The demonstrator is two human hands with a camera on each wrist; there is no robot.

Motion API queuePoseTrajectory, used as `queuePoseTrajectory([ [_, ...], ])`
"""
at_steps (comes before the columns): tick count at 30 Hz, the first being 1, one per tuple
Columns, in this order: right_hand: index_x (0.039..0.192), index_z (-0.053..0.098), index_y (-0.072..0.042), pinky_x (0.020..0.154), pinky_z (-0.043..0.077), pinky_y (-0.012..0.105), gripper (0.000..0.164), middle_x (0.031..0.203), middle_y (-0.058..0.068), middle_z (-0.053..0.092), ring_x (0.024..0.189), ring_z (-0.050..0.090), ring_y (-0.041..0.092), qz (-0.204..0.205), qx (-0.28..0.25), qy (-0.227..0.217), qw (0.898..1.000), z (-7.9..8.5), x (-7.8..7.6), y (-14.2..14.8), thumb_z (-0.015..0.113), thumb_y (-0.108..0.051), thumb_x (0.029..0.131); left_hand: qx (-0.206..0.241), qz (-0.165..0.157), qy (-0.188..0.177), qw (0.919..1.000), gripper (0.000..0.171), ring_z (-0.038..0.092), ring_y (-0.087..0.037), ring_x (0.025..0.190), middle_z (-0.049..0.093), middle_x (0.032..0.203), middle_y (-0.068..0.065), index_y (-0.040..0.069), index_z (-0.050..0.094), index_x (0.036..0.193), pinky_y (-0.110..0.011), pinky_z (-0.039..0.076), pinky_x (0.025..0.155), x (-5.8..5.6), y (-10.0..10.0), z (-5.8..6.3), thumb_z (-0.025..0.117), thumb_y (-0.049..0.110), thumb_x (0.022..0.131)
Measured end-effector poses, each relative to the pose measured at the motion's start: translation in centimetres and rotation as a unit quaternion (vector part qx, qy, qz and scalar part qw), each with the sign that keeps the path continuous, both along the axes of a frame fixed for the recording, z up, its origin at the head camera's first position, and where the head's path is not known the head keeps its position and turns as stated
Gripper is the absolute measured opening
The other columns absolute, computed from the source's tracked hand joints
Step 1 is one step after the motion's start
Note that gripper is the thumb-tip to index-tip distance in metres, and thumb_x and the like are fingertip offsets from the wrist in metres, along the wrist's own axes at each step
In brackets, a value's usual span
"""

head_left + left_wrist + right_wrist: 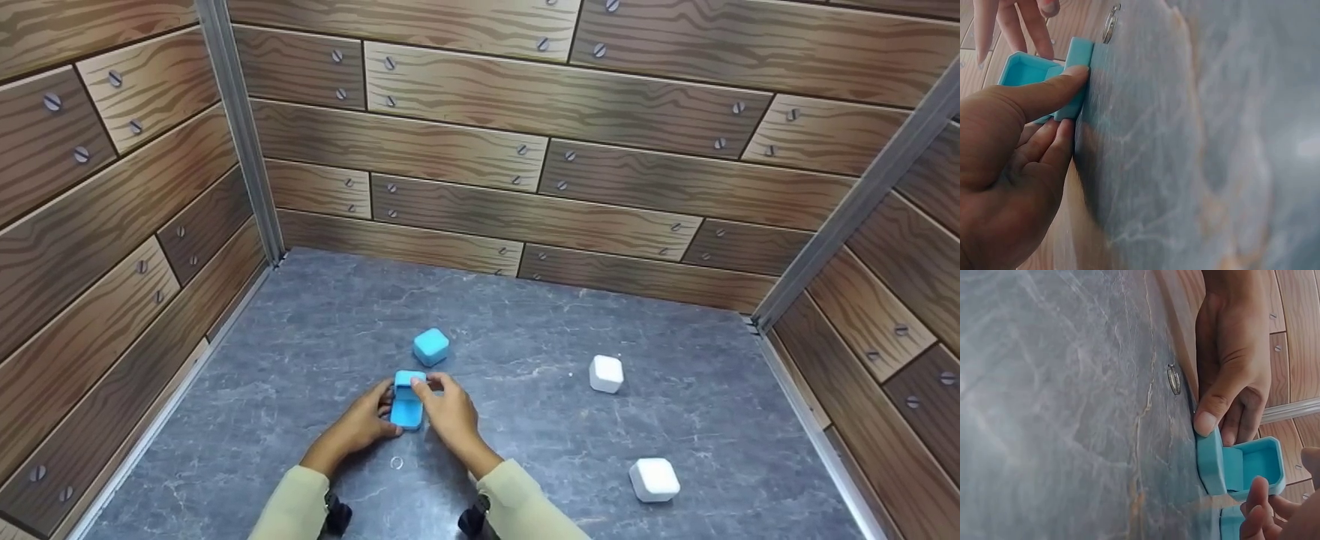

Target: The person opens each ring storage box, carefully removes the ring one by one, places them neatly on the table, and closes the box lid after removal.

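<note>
A small turquoise ring box (406,412) stands with its lid (1261,464) raised and its inside bare. My left hand (363,420) grips the lower half from the side, thumb (1053,93) along its front wall and fingers behind. Close by the raised lid is my right hand (450,412), its thumb and fingers apart; in the right wrist view a fingertip (1258,489) overlaps the lid's edge. On the table, nearer me than the box, lies a silver ring (397,463), seen side-on in the right wrist view.
Just behind the open box sits a second, closed turquoise box (431,346). Two closed white boxes (606,374) are to the right, one farther back and one nearer. The grey marbled table (525,330) is bounded by wood-patterned walls (450,150).
</note>
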State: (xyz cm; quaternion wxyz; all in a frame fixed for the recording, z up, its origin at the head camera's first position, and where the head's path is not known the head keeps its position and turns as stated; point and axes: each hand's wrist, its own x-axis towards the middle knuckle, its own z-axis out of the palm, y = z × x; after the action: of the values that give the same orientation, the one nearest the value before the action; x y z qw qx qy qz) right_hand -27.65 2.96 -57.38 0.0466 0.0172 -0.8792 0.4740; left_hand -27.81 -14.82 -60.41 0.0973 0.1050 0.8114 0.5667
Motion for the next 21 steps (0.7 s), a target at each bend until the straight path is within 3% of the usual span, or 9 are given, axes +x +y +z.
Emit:
queuePoseTrajectory([
  [7,0.121,0.067,-0.019,0.083,0.053,0.040,0.058,0.111,-0.001,0.070,0.100,0.065,0.017,0.004,-0.035,-0.035,0.999,-0.3,-0.7,-0.3,0.055,-0.066,0.088,0.006,0.000,-0.001,1.0000,0.094,0.050,-0.045,0.129,0.050,0.137,-0.030,-0.004,0.026,0.151,-0.046,0.047,0.106,-0.1,-0.1,0.0,0.075,-0.015,0.072],
  [10,0.122,0.066,-0.016,0.075,0.054,0.034,0.061,0.111,0.001,0.070,0.096,0.065,0.015,0.013,-0.063,-0.052,0.997,-0.7,-1.0,-0.4,0.056,-0.066,0.088,0.007,0.001,0.000,1.0000,0.094,0.050,-0.044,0.129,0.051,0.136,-0.029,-0.004,0.027,0.151,-0.046,0.048,0.106,-0.1,0.0,0.0,0.075,-0.016,0.071],
  [15,0.125,0.064,-0.008,0.051,0.051,0.028,0.063,0.110,0.007,0.070,0.066,0.060,0.013,0.034,-0.122,-0.069,0.989,-1.4,-1.4,-0.4,0.060,-0.060,0.089,0.003,0.006,-0.004,1.0000,0.092,0.050,-0.043,0.129,0.051,0.136,-0.028,-0.003,0.029,0.151,-0.045,0.048,0.106,-0.1,0.2,0.1,0.073,-0.017,0.072],
  [18,0.125,0.064,-0.007,0.044,0.048,0.029,0.060,0.104,0.007,0.071,0.050,0.051,0.013,0.045,-0.144,-0.067,0.986,-1.7,-1.5,-0.5,0.059,-0.056,0.091,0.001,0.008,-0.007,0.9999,0.092,0.049,-0.043,0.130,0.051,0.136,-0.028,-0.002,0.029,0.151,-0.046,0.047,0.106,0.0,0.2,0.1,0.073,-0.017,0.072],
  [21,0.123,0.064,-0.007,0.042,0.046,0.029,0.057,0.094,0.006,0.070,0.045,0.048,0.013,0.055,-0.155,-0.067,0.984,-2.0,-1.5,-0.5,0.058,-0.055,0.092,0.000,0.007,-0.012,0.9999,0.092,0.048,-0.043,0.130,0.050,0.137,-0.028,-0.001,0.029,0.151,-0.046,0.046,0.107,0.0,0.1,0.0,0.074,-0.017,0.073],
])
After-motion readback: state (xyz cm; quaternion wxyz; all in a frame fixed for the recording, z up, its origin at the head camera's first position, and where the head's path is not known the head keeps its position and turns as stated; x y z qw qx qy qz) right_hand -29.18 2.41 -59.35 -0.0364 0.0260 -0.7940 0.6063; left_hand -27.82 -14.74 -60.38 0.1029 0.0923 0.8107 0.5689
